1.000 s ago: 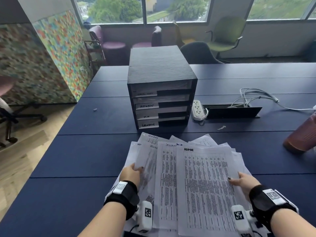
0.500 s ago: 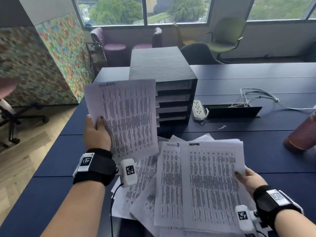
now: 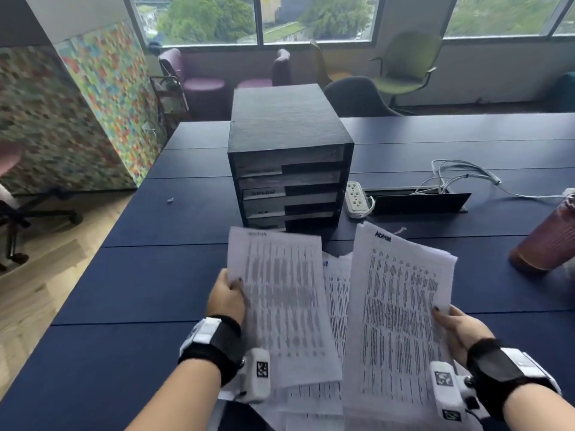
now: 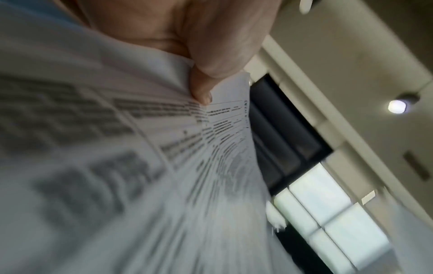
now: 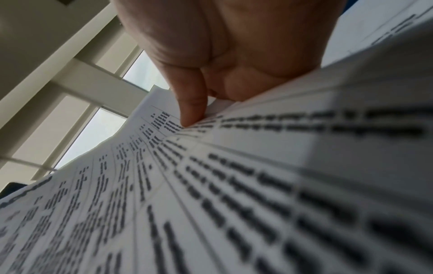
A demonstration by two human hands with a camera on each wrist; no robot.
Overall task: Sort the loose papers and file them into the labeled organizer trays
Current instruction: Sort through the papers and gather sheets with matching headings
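Blue table (image 3: 174, 275): left hand (image 3: 227, 298) pinches one sheet (image 3: 281, 303), right hand (image 3: 459, 326) grips ADMIN stack (image 3: 395, 321); organizer (image 3: 289, 169) awaits, filing barely begun.

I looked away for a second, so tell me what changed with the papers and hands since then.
The left hand lifted one sheet off the pile, raised it high, then lowered it. The right hand lifted the ADMIN sheet and the papers under it. The organizer and the remaining papers stayed put.
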